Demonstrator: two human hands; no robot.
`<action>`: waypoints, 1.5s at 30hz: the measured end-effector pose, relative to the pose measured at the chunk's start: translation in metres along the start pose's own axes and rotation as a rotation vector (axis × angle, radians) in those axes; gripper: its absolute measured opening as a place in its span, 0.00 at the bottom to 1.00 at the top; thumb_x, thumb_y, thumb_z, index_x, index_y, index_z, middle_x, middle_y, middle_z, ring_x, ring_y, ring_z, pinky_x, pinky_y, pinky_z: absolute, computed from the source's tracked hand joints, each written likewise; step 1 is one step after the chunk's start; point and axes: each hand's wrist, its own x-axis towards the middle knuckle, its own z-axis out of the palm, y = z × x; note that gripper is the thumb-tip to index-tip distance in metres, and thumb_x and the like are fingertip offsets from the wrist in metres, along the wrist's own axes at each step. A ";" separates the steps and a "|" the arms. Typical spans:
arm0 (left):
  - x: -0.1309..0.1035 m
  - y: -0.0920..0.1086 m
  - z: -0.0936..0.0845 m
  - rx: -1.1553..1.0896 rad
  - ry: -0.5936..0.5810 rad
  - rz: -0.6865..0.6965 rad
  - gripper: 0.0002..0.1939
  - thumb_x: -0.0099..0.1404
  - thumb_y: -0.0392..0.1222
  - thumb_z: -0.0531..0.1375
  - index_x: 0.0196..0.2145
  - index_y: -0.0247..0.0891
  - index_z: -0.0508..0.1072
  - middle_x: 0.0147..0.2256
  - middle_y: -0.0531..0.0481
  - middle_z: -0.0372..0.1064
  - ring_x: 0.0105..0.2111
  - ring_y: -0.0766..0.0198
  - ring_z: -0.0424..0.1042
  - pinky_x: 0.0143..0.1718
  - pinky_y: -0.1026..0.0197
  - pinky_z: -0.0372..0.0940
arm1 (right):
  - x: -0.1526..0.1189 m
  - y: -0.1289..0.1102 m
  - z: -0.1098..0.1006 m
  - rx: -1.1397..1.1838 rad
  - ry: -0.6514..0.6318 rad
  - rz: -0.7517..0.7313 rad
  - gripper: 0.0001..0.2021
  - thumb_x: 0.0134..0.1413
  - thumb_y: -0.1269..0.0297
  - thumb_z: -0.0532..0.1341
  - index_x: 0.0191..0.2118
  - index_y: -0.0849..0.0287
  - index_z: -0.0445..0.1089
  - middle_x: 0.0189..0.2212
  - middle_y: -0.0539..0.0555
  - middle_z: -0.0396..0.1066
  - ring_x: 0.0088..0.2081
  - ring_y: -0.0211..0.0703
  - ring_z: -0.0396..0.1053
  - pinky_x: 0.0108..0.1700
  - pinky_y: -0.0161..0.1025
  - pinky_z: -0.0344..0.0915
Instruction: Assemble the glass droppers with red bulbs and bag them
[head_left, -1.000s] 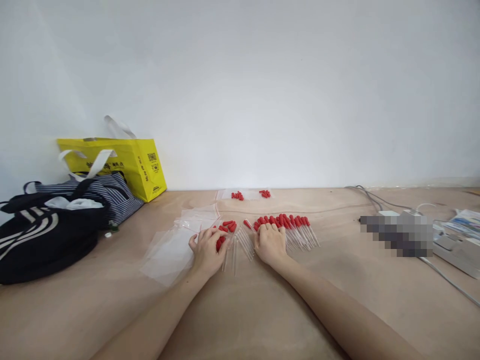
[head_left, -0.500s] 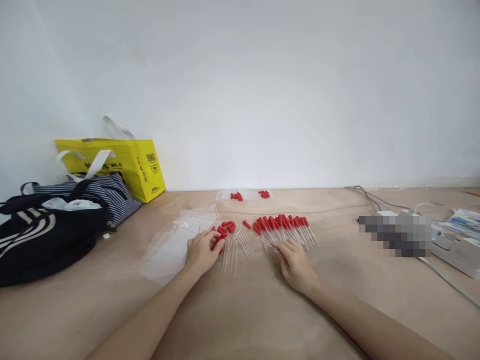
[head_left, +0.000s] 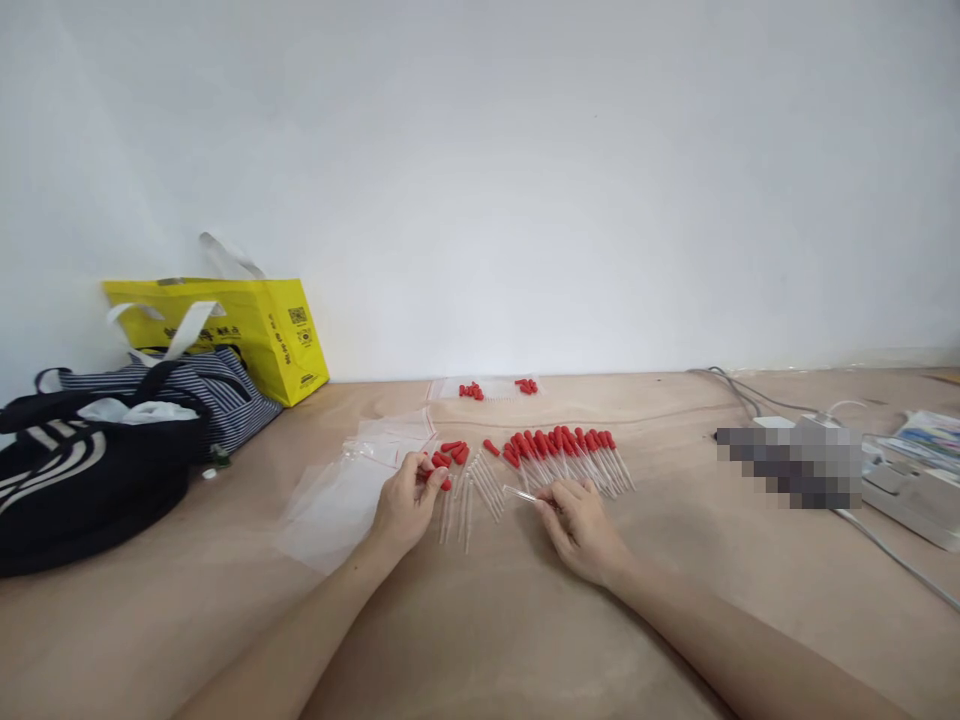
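My left hand (head_left: 407, 503) is pinched around a red rubber cap (head_left: 444, 484), beside a small pile of loose red caps (head_left: 454, 453). In the fingers of my right hand (head_left: 577, 522) is a clear glass tube (head_left: 519, 493), its free end pointing left. Between my hands several bare tubes (head_left: 469, 500) lie on the table. Just beyond my right hand, a row of droppers with red caps fitted (head_left: 574, 450) lies slanted, the glass ends toward me. One loose red cap (head_left: 491, 447) rests left of that row.
Clear plastic bags (head_left: 337, 500) lie left of my left hand. More red caps (head_left: 471, 391) sit on a bag near the wall. A yellow bag (head_left: 289, 340), a striped bag (head_left: 232, 395) and a black bag (head_left: 97, 480) stand left. Cables and a white device (head_left: 911, 505) are right.
My left hand has lifted a red cap from the pile, its fingers now closed together. The tube in my right hand has turned and moved slightly left and down.
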 end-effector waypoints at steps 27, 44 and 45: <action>-0.021 0.023 0.020 -0.146 -0.245 0.260 0.08 0.58 0.41 0.57 0.33 0.37 0.73 0.30 0.50 0.72 0.29 0.65 0.70 0.31 0.65 0.64 | 0.001 -0.011 0.004 0.042 -0.062 -0.097 0.08 0.55 0.73 0.47 0.37 0.59 0.60 0.27 0.49 0.69 0.26 0.36 0.63 0.35 0.37 0.47; -0.020 0.025 0.019 -0.093 -0.231 0.266 0.08 0.59 0.40 0.55 0.33 0.38 0.74 0.28 0.50 0.72 0.28 0.65 0.69 0.30 0.64 0.64 | 0.001 -0.011 0.003 0.035 -0.083 -0.161 0.10 0.55 0.73 0.47 0.40 0.58 0.60 0.28 0.49 0.70 0.25 0.35 0.63 0.36 0.37 0.47; -0.020 0.025 0.018 -0.087 -0.232 0.266 0.08 0.59 0.40 0.55 0.34 0.38 0.74 0.28 0.50 0.71 0.28 0.65 0.69 0.30 0.64 0.64 | 0.001 -0.011 0.004 0.033 -0.089 -0.161 0.10 0.55 0.73 0.46 0.40 0.58 0.60 0.28 0.49 0.70 0.25 0.35 0.63 0.36 0.37 0.47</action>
